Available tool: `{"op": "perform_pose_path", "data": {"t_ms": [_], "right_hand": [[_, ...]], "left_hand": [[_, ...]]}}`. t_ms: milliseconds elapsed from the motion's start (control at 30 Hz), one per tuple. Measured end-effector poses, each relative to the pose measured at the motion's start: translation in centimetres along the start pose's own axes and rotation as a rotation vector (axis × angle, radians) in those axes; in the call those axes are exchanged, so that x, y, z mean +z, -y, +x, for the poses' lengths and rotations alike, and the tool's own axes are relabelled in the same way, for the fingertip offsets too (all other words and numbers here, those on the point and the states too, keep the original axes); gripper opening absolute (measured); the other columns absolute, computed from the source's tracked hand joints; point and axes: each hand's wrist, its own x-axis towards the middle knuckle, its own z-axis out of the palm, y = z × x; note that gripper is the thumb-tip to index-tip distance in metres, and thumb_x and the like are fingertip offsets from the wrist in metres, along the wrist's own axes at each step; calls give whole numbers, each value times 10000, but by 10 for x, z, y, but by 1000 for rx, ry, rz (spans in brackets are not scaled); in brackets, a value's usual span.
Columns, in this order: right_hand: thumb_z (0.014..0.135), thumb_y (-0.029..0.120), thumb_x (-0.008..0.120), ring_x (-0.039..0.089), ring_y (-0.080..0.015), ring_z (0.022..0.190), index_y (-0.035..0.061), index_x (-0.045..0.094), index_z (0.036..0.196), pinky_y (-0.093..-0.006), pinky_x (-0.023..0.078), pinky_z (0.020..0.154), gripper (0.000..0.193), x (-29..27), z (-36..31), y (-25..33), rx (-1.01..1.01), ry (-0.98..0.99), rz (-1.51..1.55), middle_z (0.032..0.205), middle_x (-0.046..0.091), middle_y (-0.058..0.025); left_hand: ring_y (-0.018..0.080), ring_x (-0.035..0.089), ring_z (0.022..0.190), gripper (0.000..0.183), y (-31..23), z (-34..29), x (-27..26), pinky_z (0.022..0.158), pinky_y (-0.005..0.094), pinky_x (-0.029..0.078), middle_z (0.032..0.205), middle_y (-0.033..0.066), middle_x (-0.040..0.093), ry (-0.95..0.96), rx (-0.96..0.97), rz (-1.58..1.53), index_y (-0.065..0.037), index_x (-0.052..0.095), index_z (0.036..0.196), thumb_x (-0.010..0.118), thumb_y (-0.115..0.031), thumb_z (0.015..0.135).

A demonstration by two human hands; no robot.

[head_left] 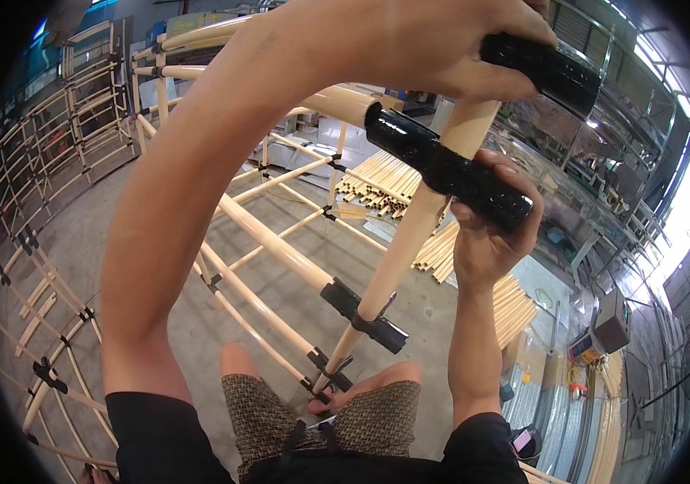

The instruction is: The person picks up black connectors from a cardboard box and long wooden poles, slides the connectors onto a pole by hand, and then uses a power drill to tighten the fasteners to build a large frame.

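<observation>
An upright beige pipe [407, 250] rises in front of me, with black pipe joints along it. High up, my left hand [450, 56] is closed round the topmost black pipe joint [559, 74]; its thumb lies along the underside and part of its fingers are cut off by the upper edge. Just below, my right hand [492, 242] wraps the right end of a second black pipe joint [418, 149], which crosses the upright pipe. A horizontal beige pipe [337, 103] meets that joint's left end. Lower on the upright sits another black joint [363, 316], joined to a long pipe [276, 242].
Pipe frames with black joints stand at the far left [71, 121] and lower left [58, 339]. Beyond the upright, stacked beige pipes [377, 185] lie on the floor. At right are a grey box [610, 319], bundled metal lengths [559, 403] and cluttered shelving. My legs are close beneath the frame.
</observation>
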Motion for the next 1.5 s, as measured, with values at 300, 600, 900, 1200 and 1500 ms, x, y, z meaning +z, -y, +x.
{"op": "perform_pose_path", "data": {"t_ms": [300,600,900,1200,1500], "right_hand": [[767,79,850,598,-280,1213,12,531,1237,-403,535,1021,572,-6,-5,-14,139,-99,219,1280,610,-215],[653,100,918,669,-301,1098,-23,594,1125,-415,584,933,585,-31,36,1,-188,254,-227,1161,674,-224],[678,122,905,724,-290,890,-15,679,1083,-346,582,776,484,-37,64,38,-327,521,-828,1021,728,-169],[672,199,897,718,-272,786,-4,705,1063,-347,562,672,481,-30,71,49,-507,534,-942,932,733,-144],[684,171,874,719,-275,797,-12,705,1062,-352,567,689,453,-25,76,60,-488,609,-975,960,732,-136]], "left_hand": [[176,565,664,259,-12,2,-13,603,323,501,903,77,586,77,-89,-134,24,700,823,725,-230,868],[199,570,712,266,-50,28,-31,687,351,517,901,91,582,266,-385,60,46,699,838,729,-215,879],[233,630,753,231,-23,36,-31,736,370,532,891,95,608,372,-461,-267,29,716,835,735,-199,865],[228,631,747,234,-35,3,-33,723,366,531,885,100,619,98,-171,-45,24,712,824,736,-204,870],[222,639,764,256,-26,-2,-24,733,363,540,888,96,620,40,-70,6,21,706,835,743,-229,878]]}}
